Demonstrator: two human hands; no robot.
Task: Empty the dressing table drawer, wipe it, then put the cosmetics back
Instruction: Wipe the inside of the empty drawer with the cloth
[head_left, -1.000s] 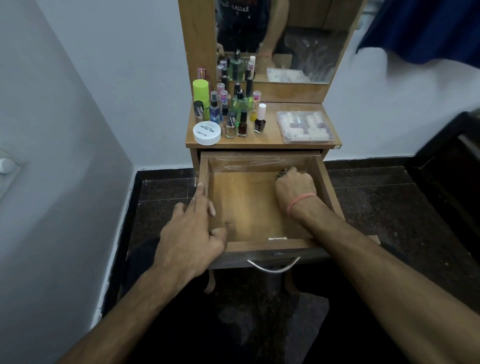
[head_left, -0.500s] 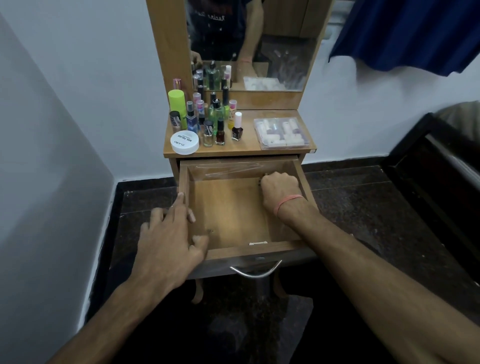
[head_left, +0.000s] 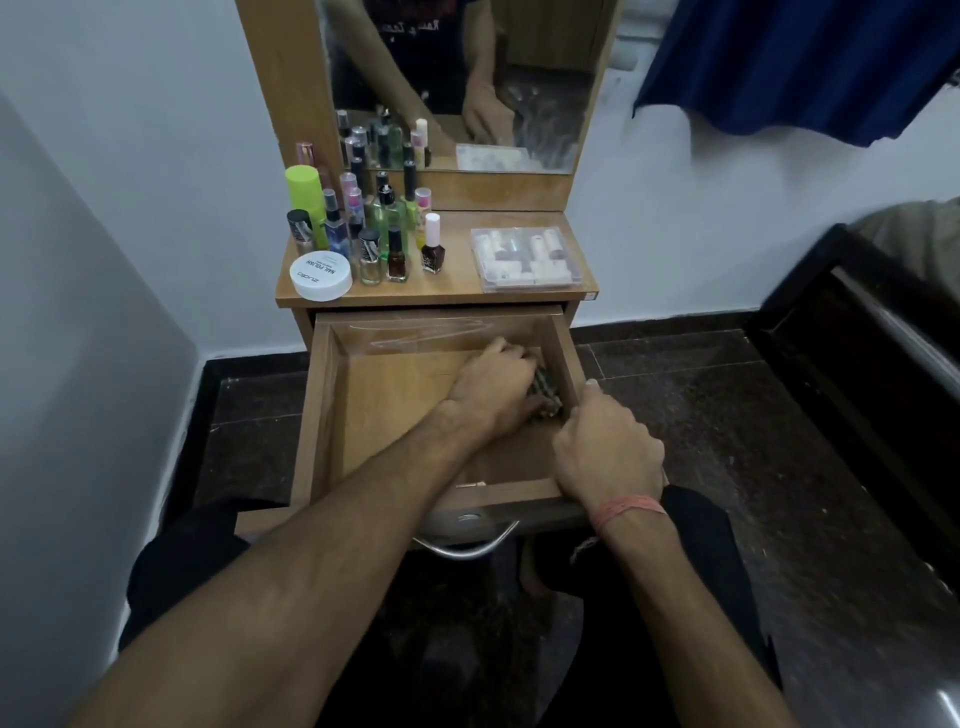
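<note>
white walls meet a dark speckled floor (head_left: 727, 415) behind a wooden dressing table (head_left: 457, 296) with a mirror (head_left: 457, 83) above it. left on the tabletop: a white nail polish remover tub (head_left: 320, 275) at the front edge, a lime-capped spray can (head_left: 305, 200) behind it, and a tight cluster of upright nail polish and perfume bottles (head_left: 387, 239), caps up. right of these, apart, a clear plastic case (head_left: 524, 258) of small white containers lies flat.

drawer (head_left: 332, 415) pulled fully out toward the person, long axis running left-right, metal handle (head_left: 467, 548) at the front. its wooden floor is bare on the left.

left hand (head_left: 493, 389): forearm crosses diagonally from lower left into the drawer; hand palm-down at the back right corner, fingers curled over a dark cloth (head_left: 545, 397). the cloth is bunched against the right inner wall, long axis roughly front-to-back; most of it is hidden under the hand.

right hand (head_left: 608, 452): wrist with a pink thread band (head_left: 628, 512) over the front right corner; fingers curled around the top of the drawer's right wall, thumb up along the rim.

far right: blue fabric (head_left: 800, 62) hanging, dark wooden furniture (head_left: 857, 338) below.
</note>
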